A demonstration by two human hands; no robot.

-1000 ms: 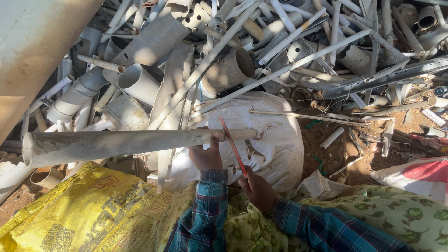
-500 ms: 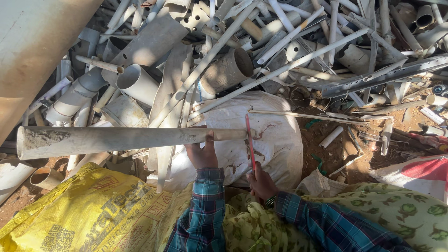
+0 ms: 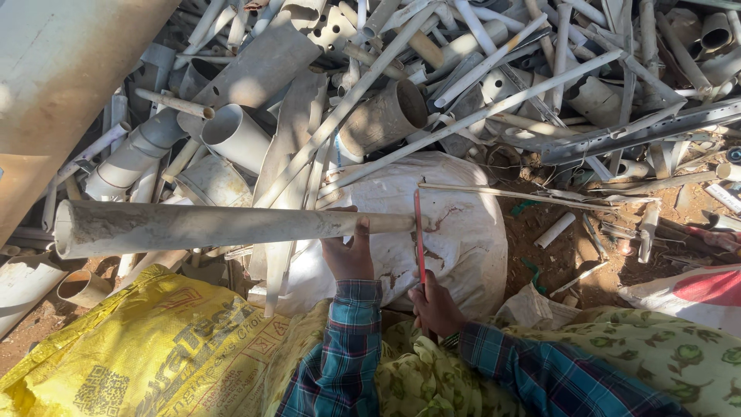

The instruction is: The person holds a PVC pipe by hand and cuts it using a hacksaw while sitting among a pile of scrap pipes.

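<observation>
At the bottom edge of the view, both forearms in blue plaid sleeves are cut off, and the right hand (image 3: 437, 307) is half sunk into the green patterned cloth (image 3: 664, 347) on the lap, so its fingertips cannot be made out. What shows of them is curled tight around the handle of a thin red saw (image 3: 419, 239), whose blade stands nearly upright and meets the near end of the long pipe (image 3: 224, 226); the exact point of contact is too fine to tell. The left hand (image 3: 349, 253) grips that pipe just left of the blade, thumb over the top and fingers wrapped beneath, hidden by the pipe itself. The pipe lies level across a bulging white sack (image 3: 455, 224), its open far end sticking out to the left. It is a dull cream colour, streaked with dirt and grey smears. A yellow printed sack (image 3: 147, 340) lies under its left part. Behind, a heap of scrap pipes (image 3: 370, 85) runs past the top edge, much of it in hard shadow.
</observation>
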